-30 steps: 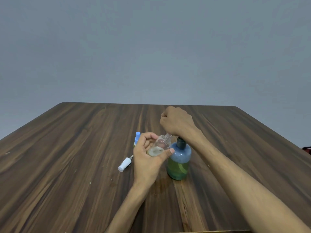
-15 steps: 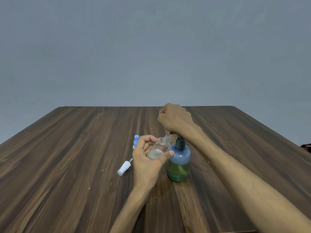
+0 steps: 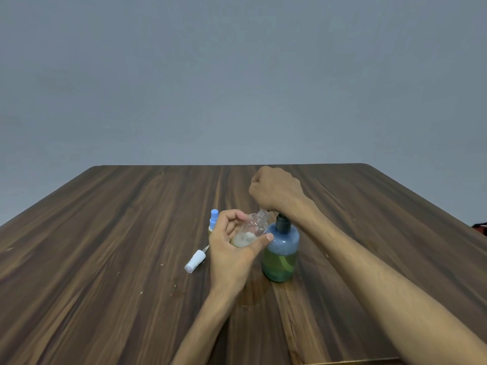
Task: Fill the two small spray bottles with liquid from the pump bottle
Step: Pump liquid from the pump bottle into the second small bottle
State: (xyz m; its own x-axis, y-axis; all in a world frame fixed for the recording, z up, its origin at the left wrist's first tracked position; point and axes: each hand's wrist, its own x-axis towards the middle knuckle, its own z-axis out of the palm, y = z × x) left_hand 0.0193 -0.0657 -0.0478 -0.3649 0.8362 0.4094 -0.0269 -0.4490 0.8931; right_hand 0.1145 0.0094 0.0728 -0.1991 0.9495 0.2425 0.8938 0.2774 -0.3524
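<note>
Spray bottle under the pump: handling notes

Spray bottle (image 3: 250,230), clear plastic, uncapped, is held tilted in the left hand (image 3: 232,248), its threaded neck up against the spout side of the pump bottle (image 3: 281,250). Thumb lies across the front of the body and fingers wrap the back. A small pool of cloudy, foamy liquid sits in the lower end; most of the volume looks unfilled.

Right hand (image 3: 275,192) is clenched over the pump head, which it hides completely; the spout is not visible, so whether liquid is flowing at this instant cannot be told. The pump bottle stands upright on the wooden table (image 3: 105,246), blue-tinted with green liquid in its lower part.

The second spray bottle (image 3: 214,222), with a blue cap on, stands just behind the left hand. A white sprayer cap (image 3: 195,260) lies on its side on the table to the left of that hand.

Handling judgement: the clear bottle looks light and thin-walled, likely to flex if squeezed, so a mid-body hold with moderate pressure suits it. Soapy liquid on the neck or fingers would make it slippery. The narrow neck leaves little margin for aim. The pump bottle seems heavy enough to stay put under downward presses.
</note>
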